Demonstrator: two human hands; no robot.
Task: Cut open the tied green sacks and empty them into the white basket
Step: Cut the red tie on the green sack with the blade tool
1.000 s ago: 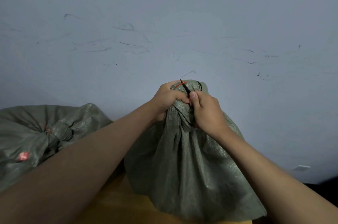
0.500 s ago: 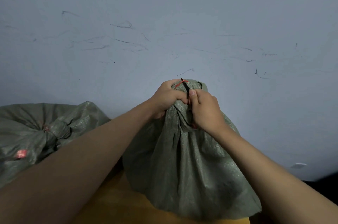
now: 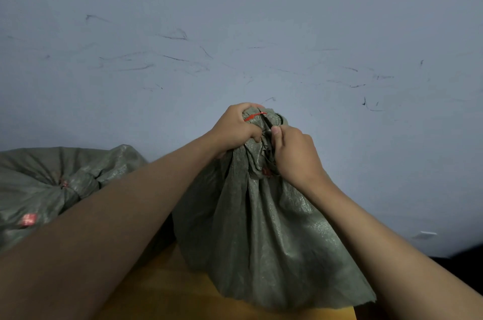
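Note:
A green woven sack (image 3: pixel 261 228) stands upright on the wooden surface in the middle. Its bunched neck is bound with a red tie (image 3: pixel 254 116). My left hand (image 3: pixel 235 129) is closed around the neck from the left, just below the tie. My right hand (image 3: pixel 295 155) grips the neck from the right and holds a thin black blade (image 3: pixel 264 121), which is mostly hidden in the folds beside the tie. A second tied green sack (image 3: pixel 52 183) lies to the left, partly behind my left forearm. The white basket is not in view.
A yellow-brown wooden surface (image 3: pixel 162 291) carries both sacks, and its right edge shows at the lower right. A scuffed pale wall (image 3: pixel 261 32) rises close behind. The left sack bears a red label (image 3: pixel 28 219). A small white plate (image 3: pixel 424 235) sits low on the wall.
The black blade tip stuck up above the neck before; now only a short bit shows among the folds by the red tie. Both hands stay on the neck.

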